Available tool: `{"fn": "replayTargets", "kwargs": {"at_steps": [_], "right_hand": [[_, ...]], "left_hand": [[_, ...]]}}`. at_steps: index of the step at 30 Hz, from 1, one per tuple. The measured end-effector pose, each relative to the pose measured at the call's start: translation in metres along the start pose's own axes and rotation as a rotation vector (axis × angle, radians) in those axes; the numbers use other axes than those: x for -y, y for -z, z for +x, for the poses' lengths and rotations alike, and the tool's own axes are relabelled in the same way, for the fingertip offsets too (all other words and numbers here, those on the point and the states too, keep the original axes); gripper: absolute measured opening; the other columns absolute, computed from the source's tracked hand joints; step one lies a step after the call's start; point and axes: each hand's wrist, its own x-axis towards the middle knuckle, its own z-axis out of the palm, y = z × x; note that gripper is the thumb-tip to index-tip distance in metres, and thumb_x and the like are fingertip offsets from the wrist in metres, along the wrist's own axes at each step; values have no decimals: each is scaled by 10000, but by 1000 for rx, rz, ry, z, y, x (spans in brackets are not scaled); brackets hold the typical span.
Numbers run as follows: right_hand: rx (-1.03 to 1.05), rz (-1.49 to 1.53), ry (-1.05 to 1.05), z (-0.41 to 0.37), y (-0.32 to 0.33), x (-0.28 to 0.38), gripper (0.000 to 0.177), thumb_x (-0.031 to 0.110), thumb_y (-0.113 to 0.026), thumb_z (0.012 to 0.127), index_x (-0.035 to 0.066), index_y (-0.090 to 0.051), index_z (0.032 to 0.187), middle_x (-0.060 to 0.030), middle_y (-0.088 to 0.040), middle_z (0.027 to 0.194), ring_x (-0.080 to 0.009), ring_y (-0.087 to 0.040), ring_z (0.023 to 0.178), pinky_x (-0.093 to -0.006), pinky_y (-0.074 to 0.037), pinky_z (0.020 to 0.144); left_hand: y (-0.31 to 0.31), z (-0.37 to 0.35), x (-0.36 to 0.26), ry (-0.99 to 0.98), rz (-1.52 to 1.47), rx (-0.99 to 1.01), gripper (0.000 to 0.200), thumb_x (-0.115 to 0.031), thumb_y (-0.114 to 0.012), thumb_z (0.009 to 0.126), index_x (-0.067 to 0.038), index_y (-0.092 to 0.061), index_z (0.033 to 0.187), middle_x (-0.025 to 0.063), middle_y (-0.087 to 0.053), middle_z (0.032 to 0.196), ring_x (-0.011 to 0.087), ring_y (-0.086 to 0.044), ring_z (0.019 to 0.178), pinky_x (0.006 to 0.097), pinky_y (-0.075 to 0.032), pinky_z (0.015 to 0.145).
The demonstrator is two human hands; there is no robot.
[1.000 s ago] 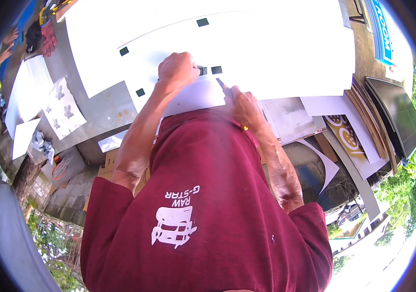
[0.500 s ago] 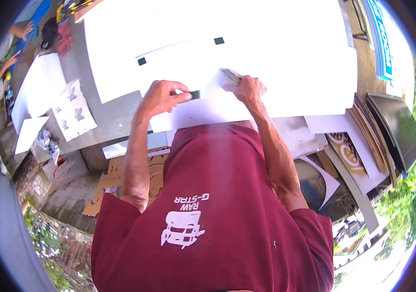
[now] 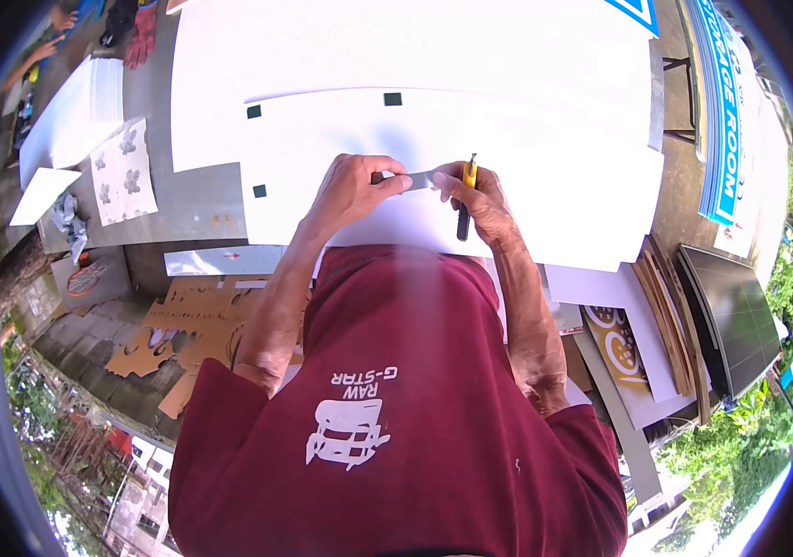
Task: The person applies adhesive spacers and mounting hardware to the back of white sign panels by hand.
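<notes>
My left hand (image 3: 356, 188) pinches one end of a small grey strip (image 3: 422, 180) between thumb and fingers, above the near part of a white sheet (image 3: 545, 176). At the strip's other end are the thumb and fingertips of my right hand (image 3: 480, 200). A yellow and black utility knife (image 3: 468, 190) is held in that same right hand, upright across the fingers. On the white sheet lie small dark squares: one at the far middle (image 3: 393, 99), one at the left (image 3: 253, 111), and one nearer me (image 3: 260, 191).
Printed paper (image 3: 127, 176) and white panels (image 3: 67, 121) lie to the left, with a red glove (image 3: 142, 35) beyond. Blue-lettered signs (image 3: 717, 121) stack at the right. Cut brown boards (image 3: 183, 325) sit below the table edge. Another person's hand (image 3: 62, 20) shows far left.
My right hand has come in to the strip beside my left hand, and the knife has turned from slanting over the sheet to upright. The whole view has shifted slightly.
</notes>
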Motion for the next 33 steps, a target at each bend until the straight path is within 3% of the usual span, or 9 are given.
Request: {"fn": "replayTargets", "kwargs": {"at_steps": [3, 6, 9, 12, 15, 19, 23, 24, 33], "right_hand": [[-51, -44, 37, -3, 35, 5, 197, 214, -763, 850, 24, -708, 849, 6, -599, 677, -74, -515, 620, -259, -396, 551], [-122, -188, 27, -14, 77, 20, 177, 202, -754, 849, 32, -706, 831, 9, -573, 656, -67, -479, 572, -270, -374, 500], [-182, -231, -18, -23, 120, 29, 182, 201, -751, 851, 26, -707, 829, 7, -569, 649, -67, -475, 560, -273, -374, 486], [-275, -134, 93, -20, 165, 16, 186, 192, -790, 830, 21, -723, 860, -1, -588, 660, -79, -497, 591, -264, -403, 543], [-300, -135, 71, -12, 198, 16, 197, 204, -795, 831, 20, -726, 846, -24, -641, 691, -87, -532, 640, -266, -422, 601], [-352, -152, 104, 14, 221, 11, 219, 218, -800, 829, 13, -726, 849, -8, -622, 680, -77, -512, 628, -250, -392, 580], [-452, -313, 37, 49, 215, 12, 208, 241, -807, 804, 50, -726, 822, 24, -567, 629, -70, -453, 555, -267, -362, 519], [-497, -325, 27, 58, 213, 10, 225, 263, -797, 807, 50, -722, 813, 17, -564, 614, -79, -459, 546, -295, -393, 520], [-661, -656, -25, 85, 211, 1, 316, 323, -784, 825, 34, -756, 951, -72, -693, 703, -180, -639, 610, -385, -535, 627]], "left_hand": [[-26, 18, -25, 3, 31, 10, 234, -284, -757, 885, -69, -779, 976, 43, -655, 603, 93, -541, 476, 282, -393, 459], [-57, 41, -60, 72, 82, 44, 250, -311, -744, 877, -87, -787, 980, 86, -679, 638, 150, -619, 551, 319, -488, 564], [-85, 69, -81, 208, 9, 170, 274, -273, -756, 883, -89, -772, 1086, 44, -665, 634, 94, -551, 475, 277, -417, 460], [-103, 92, -98, 161, -87, 224, 368, -312, -732, 887, -105, -735, 1191, 80, -671, 644, 135, -589, 468, 303, -501, 516], [-117, 112, -120, 132, -180, 302, 380, -280, -740, 891, -86, -720, 1217, 56, -657, 642, 100, -559, 466, 251, -420, 456], [-123, 136, -143, 250, -42, 197, 329, -321, -744, 873, -113, -766, 1127, 45, -655, 641, 98, -559, 452, 242, -443, 448], [-136, 161, -127, 150, 400, -10, 262, -336, -724, 834, -135, -799, 985, 44, -726, 712, 210, -685, 644, 358, -559, 684], [-133, 164, -147, 262, 395, 5, 212, -288, -711, 831, -149, -804, 962, 61, -727, 720, 255, -706, 754, 388, -549, 767], [-151, 203, -149, 224, 700, -2, 168, -266, -725, 859, -113, -784, 896, 38, -693, 654, 216, -681, 668, 376, -533, 682]]}}
